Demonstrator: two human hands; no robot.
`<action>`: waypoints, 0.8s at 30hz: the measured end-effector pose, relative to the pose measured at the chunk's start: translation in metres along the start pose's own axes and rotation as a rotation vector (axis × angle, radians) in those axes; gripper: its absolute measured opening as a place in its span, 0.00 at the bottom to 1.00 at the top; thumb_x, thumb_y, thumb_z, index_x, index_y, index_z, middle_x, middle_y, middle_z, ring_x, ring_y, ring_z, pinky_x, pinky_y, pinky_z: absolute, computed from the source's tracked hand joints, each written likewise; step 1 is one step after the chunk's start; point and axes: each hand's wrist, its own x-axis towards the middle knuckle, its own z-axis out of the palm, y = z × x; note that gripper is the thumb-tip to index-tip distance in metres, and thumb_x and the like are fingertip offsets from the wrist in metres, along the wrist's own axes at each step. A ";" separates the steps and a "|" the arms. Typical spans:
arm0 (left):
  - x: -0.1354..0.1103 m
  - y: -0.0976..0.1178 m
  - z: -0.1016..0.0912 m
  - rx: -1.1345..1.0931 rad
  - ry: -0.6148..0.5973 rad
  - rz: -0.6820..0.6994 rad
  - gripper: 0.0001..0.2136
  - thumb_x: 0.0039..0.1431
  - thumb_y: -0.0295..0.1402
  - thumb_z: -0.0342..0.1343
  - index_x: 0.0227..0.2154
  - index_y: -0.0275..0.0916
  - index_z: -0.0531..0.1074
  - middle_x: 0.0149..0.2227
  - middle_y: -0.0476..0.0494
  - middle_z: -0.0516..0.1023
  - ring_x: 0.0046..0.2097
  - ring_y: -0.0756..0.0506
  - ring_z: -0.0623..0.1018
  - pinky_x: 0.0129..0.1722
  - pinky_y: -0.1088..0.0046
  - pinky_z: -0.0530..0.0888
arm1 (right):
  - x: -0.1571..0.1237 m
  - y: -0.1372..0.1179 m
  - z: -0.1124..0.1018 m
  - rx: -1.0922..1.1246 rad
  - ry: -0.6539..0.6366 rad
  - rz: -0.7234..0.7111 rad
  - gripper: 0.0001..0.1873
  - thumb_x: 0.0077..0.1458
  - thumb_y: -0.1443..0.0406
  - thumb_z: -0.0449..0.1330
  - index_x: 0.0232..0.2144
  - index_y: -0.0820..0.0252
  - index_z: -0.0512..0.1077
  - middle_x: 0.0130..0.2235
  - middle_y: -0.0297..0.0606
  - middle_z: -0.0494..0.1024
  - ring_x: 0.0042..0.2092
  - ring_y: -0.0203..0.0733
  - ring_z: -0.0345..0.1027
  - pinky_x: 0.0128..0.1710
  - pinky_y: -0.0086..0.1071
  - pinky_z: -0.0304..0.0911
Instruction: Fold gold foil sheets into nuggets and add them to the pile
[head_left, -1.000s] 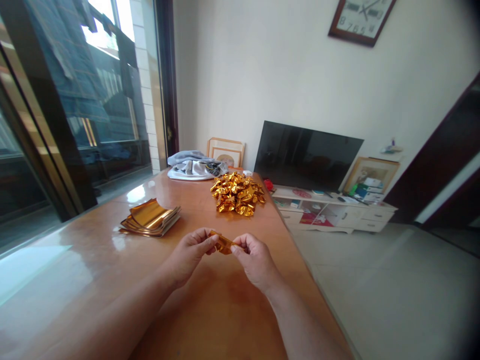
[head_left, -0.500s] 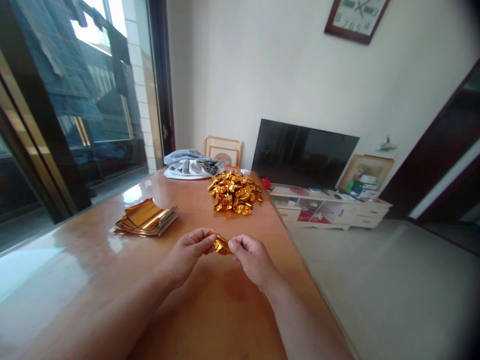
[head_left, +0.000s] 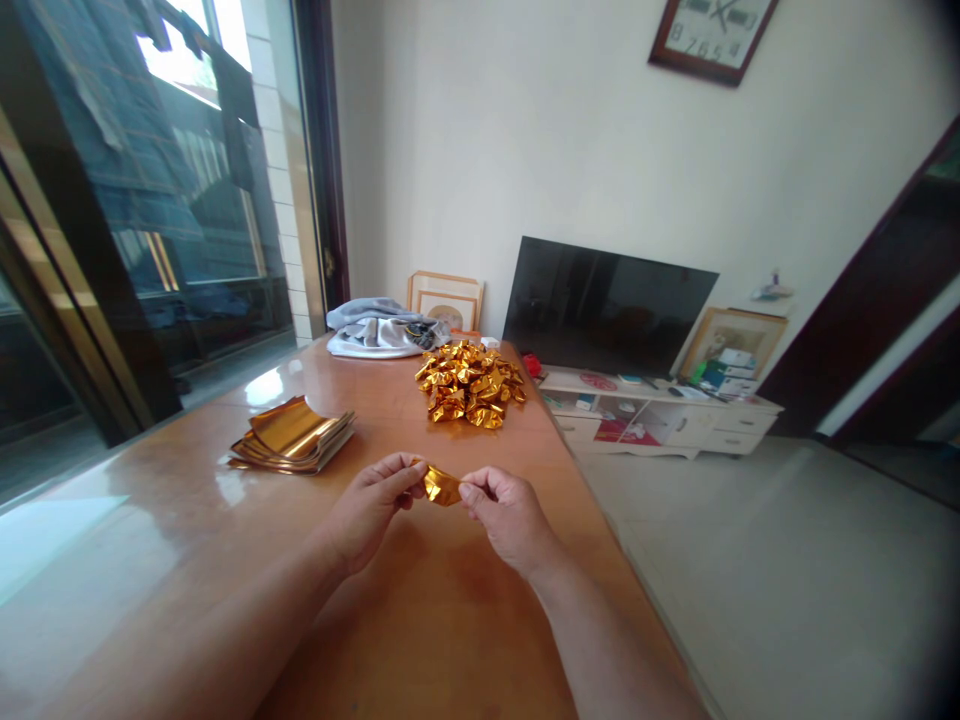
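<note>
A small folded piece of gold foil paper (head_left: 441,486) is held above the table between my two hands. My left hand (head_left: 382,500) pinches its left end between thumb and fingers. At its right end, my right hand (head_left: 504,510) grips with thumb and forefinger. Beyond the hands lies a heap of folded gold foil pieces (head_left: 471,385). To the left, a stack of flat gold foil sheets (head_left: 292,438) rests on the table, its top sheet curling up.
The glossy wooden table (head_left: 420,620) has its right edge beside my right forearm. A bundle of grey cloth (head_left: 382,330) lies at the far end. Past it stand a television (head_left: 611,310) and a white cabinet (head_left: 682,430); a glass door (head_left: 187,200) is at left.
The gold foil piece has turned slightly between my fingers, and its middle now looks fuller and smoother. Both hands have barely shifted and keep hold of its ends.
</note>
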 end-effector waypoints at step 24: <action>-0.004 0.014 -0.003 0.787 -0.145 0.393 0.07 0.56 0.43 0.64 0.29 0.50 0.84 0.34 0.45 0.82 0.41 0.39 0.74 0.49 0.62 0.62 | -0.007 -0.006 0.001 -0.367 -0.063 -0.285 0.09 0.60 0.68 0.58 0.31 0.56 0.77 0.32 0.34 0.79 0.34 0.39 0.70 0.35 0.30 0.60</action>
